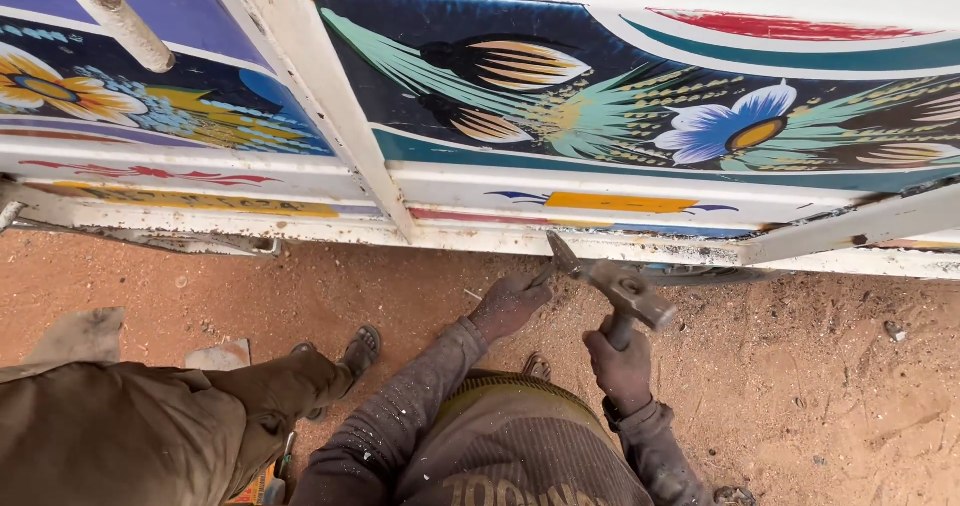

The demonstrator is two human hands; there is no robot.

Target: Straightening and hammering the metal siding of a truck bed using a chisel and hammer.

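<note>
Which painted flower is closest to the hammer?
The blue and white flower with the yellow middle, painted on the right panel above the hammer. The orange and yellow flower sits far off at the left edge.

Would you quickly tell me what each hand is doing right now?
Left hand: closed on a chisel.
Right hand: closed on a hammer.

- Panel (600, 116) stands above the ground (820, 386), along the top of the view.
- Left hand (508, 304) just below the panel's lower edge.
- Right hand (620, 364) right of it, hammer (628, 291) above.
- Another person's leg (200, 406) at left.
</note>
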